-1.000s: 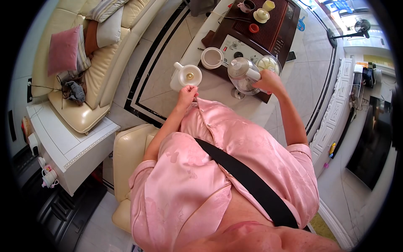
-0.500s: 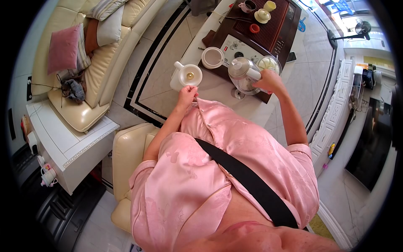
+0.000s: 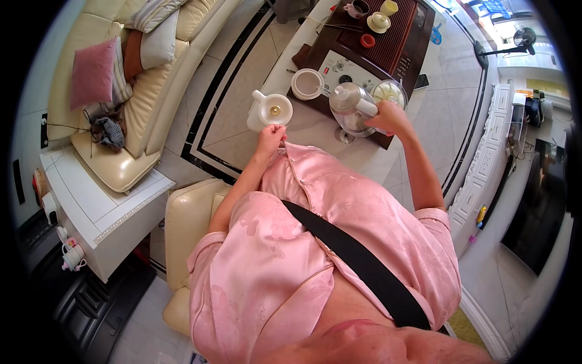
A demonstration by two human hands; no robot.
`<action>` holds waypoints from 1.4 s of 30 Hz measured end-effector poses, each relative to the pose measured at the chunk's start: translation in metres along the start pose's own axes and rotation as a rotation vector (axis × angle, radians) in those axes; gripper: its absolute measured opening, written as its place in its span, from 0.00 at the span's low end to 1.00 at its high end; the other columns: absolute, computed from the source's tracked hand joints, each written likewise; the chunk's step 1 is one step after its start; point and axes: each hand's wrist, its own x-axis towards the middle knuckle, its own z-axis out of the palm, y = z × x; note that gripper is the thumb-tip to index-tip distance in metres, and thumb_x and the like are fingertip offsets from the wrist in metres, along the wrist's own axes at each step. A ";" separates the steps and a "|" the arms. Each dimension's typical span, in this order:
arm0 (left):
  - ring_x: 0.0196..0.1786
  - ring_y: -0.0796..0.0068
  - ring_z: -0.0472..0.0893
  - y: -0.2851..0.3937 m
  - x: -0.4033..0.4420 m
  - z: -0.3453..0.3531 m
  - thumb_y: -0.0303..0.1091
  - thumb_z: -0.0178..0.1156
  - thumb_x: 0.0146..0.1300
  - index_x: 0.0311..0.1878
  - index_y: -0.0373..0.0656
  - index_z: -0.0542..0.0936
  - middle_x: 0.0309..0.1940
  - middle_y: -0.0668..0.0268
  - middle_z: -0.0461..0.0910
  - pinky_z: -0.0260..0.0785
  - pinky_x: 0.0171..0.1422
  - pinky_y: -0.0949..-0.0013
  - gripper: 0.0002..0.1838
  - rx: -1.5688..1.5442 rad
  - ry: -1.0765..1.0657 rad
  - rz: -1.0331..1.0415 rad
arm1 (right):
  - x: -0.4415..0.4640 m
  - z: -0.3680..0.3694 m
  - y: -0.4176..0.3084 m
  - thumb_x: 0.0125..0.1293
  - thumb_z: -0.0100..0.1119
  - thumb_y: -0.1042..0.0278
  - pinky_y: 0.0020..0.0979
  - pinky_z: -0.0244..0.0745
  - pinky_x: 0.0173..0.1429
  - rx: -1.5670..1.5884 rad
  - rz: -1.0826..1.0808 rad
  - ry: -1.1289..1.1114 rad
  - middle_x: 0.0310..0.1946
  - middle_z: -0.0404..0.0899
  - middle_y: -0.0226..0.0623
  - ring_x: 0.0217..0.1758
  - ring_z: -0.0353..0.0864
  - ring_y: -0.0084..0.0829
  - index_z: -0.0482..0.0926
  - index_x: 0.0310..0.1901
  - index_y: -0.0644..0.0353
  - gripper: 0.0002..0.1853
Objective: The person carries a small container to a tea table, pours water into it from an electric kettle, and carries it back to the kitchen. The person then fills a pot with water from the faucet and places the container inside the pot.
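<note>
My right hand [image 3: 391,119] is closed around the light handle of a kettle [image 3: 348,100] with a shiny metal lid, at the near end of the tea table. Next to that hand stands a round glass vessel [image 3: 388,91] with pale contents. My left hand [image 3: 271,139] has its fingers pinched together, close to the hem of the pink shirt [image 3: 291,159]. What they pinch, if anything, is hidden. Just beyond them sits a white cup [image 3: 274,110] with a side handle and a small gold-coloured spot inside. Between cup and kettle is a pale round vessel [image 3: 307,84].
Farther along the dark tea tray [image 3: 379,48] are a red cup [image 3: 367,41], a lidded bowl [image 3: 379,23] and a yellow cup [image 3: 389,8]. A phone [image 3: 421,81] lies at the table's right side. A cream sofa [image 3: 145,103] stands to the left.
The view has shifted very slightly. Both hands, the kettle and the white cup stay where they were.
</note>
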 end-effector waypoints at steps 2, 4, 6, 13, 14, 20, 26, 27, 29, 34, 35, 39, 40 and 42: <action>0.30 0.83 0.76 0.000 0.000 0.000 0.36 0.57 0.62 0.39 0.43 0.78 0.28 0.70 0.78 0.70 0.33 0.78 0.08 0.005 0.005 0.003 | 0.004 0.003 0.008 0.45 0.66 0.59 0.29 0.77 0.22 0.054 0.014 0.000 0.22 0.80 0.39 0.18 0.79 0.30 0.82 0.36 0.65 0.19; 0.30 0.83 0.76 -0.002 0.000 -0.002 0.36 0.57 0.62 0.39 0.43 0.78 0.27 0.70 0.78 0.70 0.33 0.78 0.08 0.001 0.003 0.013 | 0.006 0.005 0.015 0.44 0.67 0.59 0.29 0.76 0.22 0.108 0.027 0.000 0.23 0.80 0.39 0.19 0.80 0.29 0.82 0.36 0.65 0.19; 0.29 0.84 0.76 -0.002 0.001 -0.003 0.36 0.58 0.62 0.39 0.43 0.78 0.27 0.70 0.78 0.69 0.33 0.78 0.08 -0.001 0.001 0.022 | 0.008 0.006 0.021 0.44 0.68 0.61 0.28 0.76 0.22 0.273 0.028 0.008 0.24 0.79 0.38 0.20 0.79 0.28 0.81 0.37 0.65 0.20; 0.28 0.83 0.75 0.003 0.001 -0.005 0.35 0.58 0.62 0.37 0.40 0.77 0.26 0.69 0.77 0.69 0.30 0.78 0.08 0.010 0.020 0.027 | 0.037 0.012 0.039 0.44 0.68 0.62 0.27 0.75 0.22 0.532 0.015 0.120 0.22 0.78 0.36 0.18 0.77 0.26 0.80 0.40 0.65 0.20; 0.26 0.82 0.74 0.004 0.002 -0.005 0.34 0.58 0.62 0.36 0.38 0.77 0.25 0.68 0.76 0.71 0.28 0.76 0.08 -0.017 0.026 0.037 | 0.043 0.011 0.040 0.45 0.68 0.63 0.27 0.74 0.21 0.542 0.010 0.162 0.22 0.78 0.36 0.18 0.77 0.26 0.80 0.40 0.65 0.20; 0.30 0.83 0.76 0.000 0.001 -0.020 0.36 0.57 0.62 0.39 0.41 0.77 0.27 0.71 0.77 0.69 0.32 0.79 0.09 0.044 0.037 0.056 | 0.102 0.017 0.031 0.48 0.66 0.67 0.24 0.73 0.21 0.785 0.004 0.274 0.23 0.79 0.34 0.18 0.77 0.24 0.80 0.41 0.63 0.17; 0.25 0.85 0.74 0.019 -0.018 -0.033 0.31 0.56 0.63 0.36 0.37 0.77 0.24 0.69 0.78 0.64 0.28 0.82 0.06 0.059 0.124 0.091 | 0.203 0.065 0.011 0.47 0.67 0.64 0.27 0.75 0.22 1.105 0.077 0.497 0.24 0.80 0.33 0.18 0.78 0.25 0.80 0.36 0.60 0.14; 0.27 0.85 0.75 0.022 -0.019 -0.036 0.30 0.55 0.63 0.37 0.38 0.77 0.25 0.68 0.78 0.64 0.28 0.82 0.06 0.072 0.132 0.076 | 0.211 0.067 0.004 0.47 0.67 0.64 0.27 0.75 0.22 1.117 0.078 0.499 0.24 0.80 0.33 0.18 0.78 0.25 0.80 0.36 0.60 0.14; 0.27 0.85 0.75 0.026 -0.020 -0.044 0.30 0.55 0.63 0.37 0.38 0.77 0.26 0.68 0.78 0.64 0.28 0.82 0.06 0.105 0.143 0.070 | 0.226 0.074 -0.011 0.49 0.66 0.70 0.25 0.74 0.18 1.180 0.148 0.513 0.25 0.78 0.35 0.16 0.76 0.25 0.77 0.38 0.63 0.14; 0.32 0.83 0.77 0.038 -0.017 -0.062 0.34 0.54 0.65 0.42 0.42 0.77 0.29 0.69 0.79 0.69 0.35 0.80 0.08 0.150 0.154 -0.002 | 0.247 0.085 -0.032 0.48 0.67 0.68 0.26 0.74 0.19 1.190 0.206 0.578 0.24 0.77 0.33 0.15 0.75 0.25 0.77 0.35 0.62 0.13; 0.32 0.83 0.77 0.040 -0.015 -0.065 0.34 0.54 0.65 0.42 0.42 0.77 0.29 0.69 0.79 0.69 0.35 0.80 0.08 0.158 0.157 -0.008 | 0.252 0.090 -0.034 0.48 0.67 0.67 0.27 0.73 0.19 1.186 0.214 0.605 0.22 0.77 0.32 0.14 0.75 0.24 0.77 0.34 0.62 0.13; 0.32 0.83 0.77 0.050 -0.009 -0.066 0.34 0.54 0.66 0.43 0.41 0.76 0.30 0.69 0.79 0.69 0.35 0.80 0.08 0.175 0.158 0.010 | 0.277 0.117 -0.023 0.49 0.68 0.63 0.27 0.70 0.21 1.016 0.207 0.753 0.19 0.76 0.29 0.16 0.75 0.23 0.78 0.32 0.59 0.12; 0.32 0.83 0.77 0.052 -0.005 -0.066 0.34 0.54 0.66 0.43 0.41 0.76 0.30 0.69 0.79 0.70 0.36 0.80 0.09 0.171 0.157 0.024 | 0.278 0.119 -0.022 0.49 0.68 0.63 0.27 0.70 0.21 1.013 0.215 0.744 0.19 0.76 0.29 0.16 0.75 0.23 0.78 0.32 0.59 0.12; 0.32 0.83 0.77 0.054 0.000 -0.067 0.34 0.54 0.66 0.43 0.41 0.76 0.30 0.69 0.79 0.70 0.36 0.80 0.09 0.178 0.152 -0.005 | 0.280 0.126 -0.015 0.49 0.68 0.63 0.27 0.70 0.21 0.953 0.197 0.769 0.18 0.75 0.29 0.16 0.75 0.22 0.78 0.30 0.59 0.11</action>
